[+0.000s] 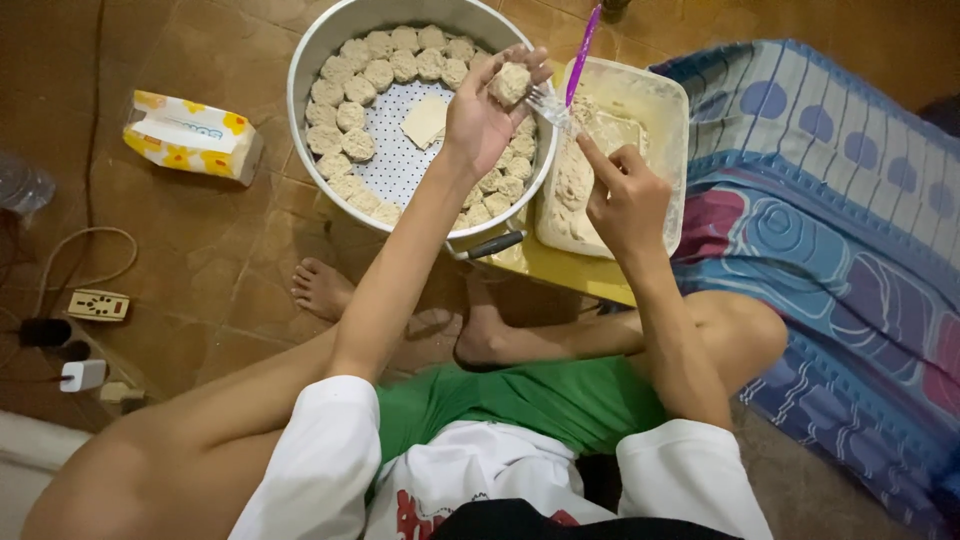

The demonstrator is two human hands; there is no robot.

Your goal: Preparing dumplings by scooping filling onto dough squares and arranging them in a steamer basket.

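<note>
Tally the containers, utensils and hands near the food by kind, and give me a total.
Round metal steamer tray: 1
Clear plastic tub of mixture: 1
Purple-handled fork: 1
Left hand, holding a dumpling: 1
Right hand, holding the fork: 1
Total: 5

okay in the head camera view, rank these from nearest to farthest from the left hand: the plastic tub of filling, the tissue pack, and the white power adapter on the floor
From the left hand, which holds a dumpling:
1. Plastic tub of filling, just to its right.
2. Tissue pack, left of the steamer tray.
3. White power adapter, far lower left on the floor.
</note>
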